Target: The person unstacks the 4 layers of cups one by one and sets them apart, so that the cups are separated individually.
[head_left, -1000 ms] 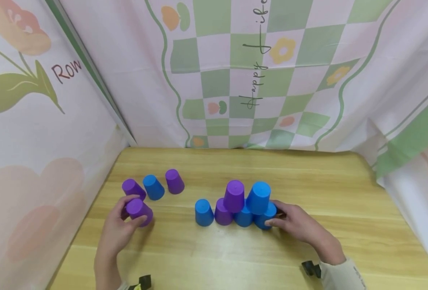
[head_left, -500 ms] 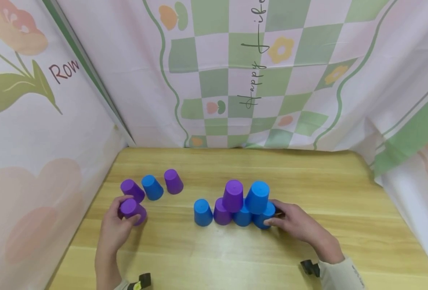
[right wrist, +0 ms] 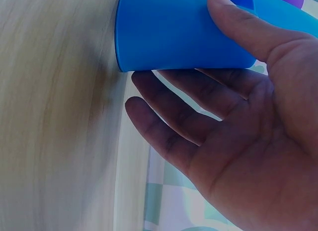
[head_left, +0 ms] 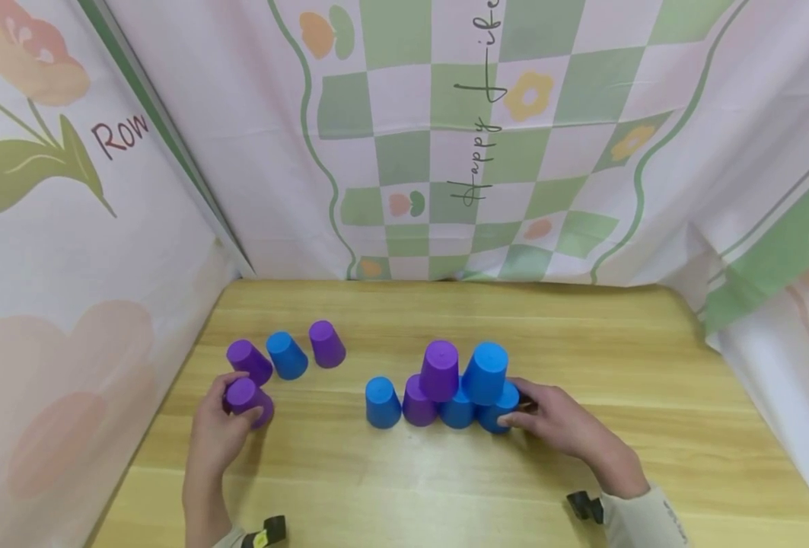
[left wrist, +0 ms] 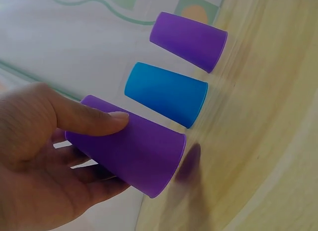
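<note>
My left hand (head_left: 214, 438) pinches an upside-down purple cup (head_left: 245, 397) between thumb and fingers at the table's left. The left wrist view shows its rim close over the tabletop, with a shadow beside it. On the right, my right hand (head_left: 560, 420) holds the end blue cup (head_left: 496, 416) of a row, thumb in front and fingers behind. That row also has a blue cup (head_left: 457, 413), a purple cup (head_left: 418, 405) and, at its left end, another blue cup (head_left: 383, 405). An upper purple cup (head_left: 440, 373) and an upper blue cup (head_left: 485, 374) stand on the row.
Behind my left hand stand a purple cup (head_left: 248, 361), a blue cup (head_left: 286, 356) and another purple cup (head_left: 326, 345), all upside down. A printed curtain (head_left: 404, 160) closes off the back of the wooden table (head_left: 377, 487), and a white panel (head_left: 103, 289) its left side.
The left hand has shifted slightly left with the purple cup, towards the back-left cups. The right hand and the stack have stayed in place.
</note>
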Demonstrator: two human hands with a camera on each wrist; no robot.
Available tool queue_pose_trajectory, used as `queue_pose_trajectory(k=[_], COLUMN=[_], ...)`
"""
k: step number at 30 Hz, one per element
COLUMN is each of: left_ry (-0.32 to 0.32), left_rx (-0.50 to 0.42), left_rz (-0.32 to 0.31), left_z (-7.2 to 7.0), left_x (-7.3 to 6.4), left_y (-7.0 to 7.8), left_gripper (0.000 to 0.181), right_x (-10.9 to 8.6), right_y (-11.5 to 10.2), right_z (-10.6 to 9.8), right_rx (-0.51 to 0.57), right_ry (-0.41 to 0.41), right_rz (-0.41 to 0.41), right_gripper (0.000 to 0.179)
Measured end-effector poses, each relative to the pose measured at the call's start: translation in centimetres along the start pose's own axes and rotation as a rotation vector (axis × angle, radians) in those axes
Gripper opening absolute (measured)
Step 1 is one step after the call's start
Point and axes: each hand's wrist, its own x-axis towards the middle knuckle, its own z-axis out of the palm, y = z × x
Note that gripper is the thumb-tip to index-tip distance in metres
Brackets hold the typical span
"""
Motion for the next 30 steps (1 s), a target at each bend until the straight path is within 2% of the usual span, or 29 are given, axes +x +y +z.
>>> queue_pose_trajectory(k=[14, 30], left_ry=[0.010, 0.031], left_rx=[0.023, 0.039], left_rz=[-0.045, -0.053], left_z=[0.5, 0.6], left_x=[0.6, 0.6], left_y=[-0.9, -1.1], left_gripper=[0.066, 0.068], right_x=[0.1, 0.1], right_y=[0.0, 0.0], right_z=[0.0, -0.1], right_rx=[0.005, 0.009], right_ry=[-0.010, -0.017], right_rz=[0.008, 0.014], right_gripper=[0.043, 0.045])
